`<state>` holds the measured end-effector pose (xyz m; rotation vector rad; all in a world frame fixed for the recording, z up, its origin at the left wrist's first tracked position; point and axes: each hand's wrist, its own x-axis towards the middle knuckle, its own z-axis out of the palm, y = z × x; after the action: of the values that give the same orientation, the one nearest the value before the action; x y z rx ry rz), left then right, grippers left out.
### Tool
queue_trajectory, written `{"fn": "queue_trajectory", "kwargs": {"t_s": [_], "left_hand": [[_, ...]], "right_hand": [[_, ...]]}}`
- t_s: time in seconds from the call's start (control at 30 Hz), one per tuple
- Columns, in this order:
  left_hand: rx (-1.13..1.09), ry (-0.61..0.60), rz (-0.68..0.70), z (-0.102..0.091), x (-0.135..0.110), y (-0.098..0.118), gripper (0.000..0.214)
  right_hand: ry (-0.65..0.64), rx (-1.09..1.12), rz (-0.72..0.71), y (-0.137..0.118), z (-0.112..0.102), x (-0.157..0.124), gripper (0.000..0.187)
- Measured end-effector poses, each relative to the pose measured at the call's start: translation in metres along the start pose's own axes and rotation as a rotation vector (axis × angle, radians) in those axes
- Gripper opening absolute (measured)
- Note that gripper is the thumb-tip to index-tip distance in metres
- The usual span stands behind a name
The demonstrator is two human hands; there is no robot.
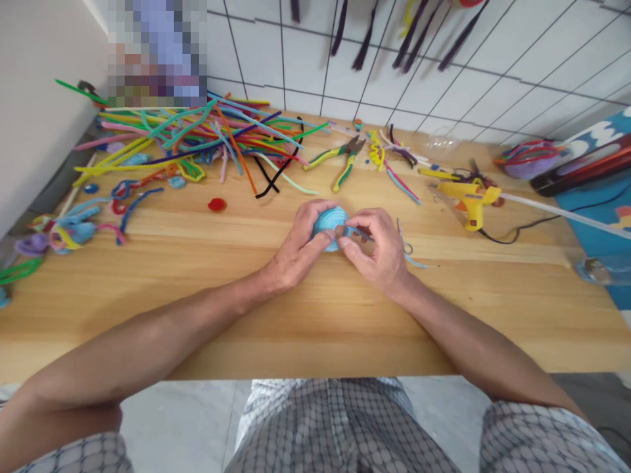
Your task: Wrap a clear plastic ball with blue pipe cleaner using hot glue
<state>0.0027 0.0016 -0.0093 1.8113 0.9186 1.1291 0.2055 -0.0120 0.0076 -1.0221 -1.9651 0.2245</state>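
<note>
Both hands meet above the middle of the pale wooden counter (315,315). The left hand (300,240) is curled around a light blue coiled disc of fuzzy pipe cleaner (329,223), with the fingers wrapped over its far edge and the thumb pressed on its near side. The right hand (377,246) is closed in a pinch, thumb and forefinger gripping the disc's right rim where the strand comes off. A loose light blue tail (414,261) shows on the counter just right of that hand. The disc is held just above the wood, between the two hands.

At the far left lies a tangled heap of many-coloured pipe cleaners (197,138), with a bent black pipe cleaner (276,177) at its near edge. A small round red piece (217,204) sits near the left hand. Pliers with yellow and green handles (345,157) lie beyond the hands. A yellow hot glue gun (470,197) lies to the right, well apart from the disc, its black cord trailing across the wood.
</note>
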Motion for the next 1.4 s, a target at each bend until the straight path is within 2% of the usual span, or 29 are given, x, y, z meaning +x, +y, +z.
{"fn": "queue_trajectory", "kwargs": {"t_s": [0.23,0.53,0.73,0.93,1.2,1.4], "left_hand": [[-0.046,0.007,-0.02,0.001,0.0,-0.001,0.038],[-0.015,-0.019,-0.011,0.001,0.0,-0.001,0.039],[0.006,-0.062,0.045,-0.003,0.0,0.0,0.042],[0.065,-0.13,0.085,-0.007,0.002,0.0,0.059],[0.108,-0.147,0.141,-0.008,0.001,-0.003,0.054],[0.088,-0.137,0.164,-0.007,0.001,-0.005,0.053]], "right_hand": [[0.014,0.022,0.049,-0.002,0.003,0.002,0.015],[0.011,0.017,0.022,-0.002,0.004,0.001,0.017],[0.019,0.011,-0.003,-0.001,0.004,0.0,0.02],[0.027,0.027,-0.013,0.001,0.003,0.0,0.017],[0.019,-0.028,-0.065,0.006,-0.001,0.001,0.014],[0.022,-0.039,-0.111,0.008,0.0,0.0,0.026]]}}
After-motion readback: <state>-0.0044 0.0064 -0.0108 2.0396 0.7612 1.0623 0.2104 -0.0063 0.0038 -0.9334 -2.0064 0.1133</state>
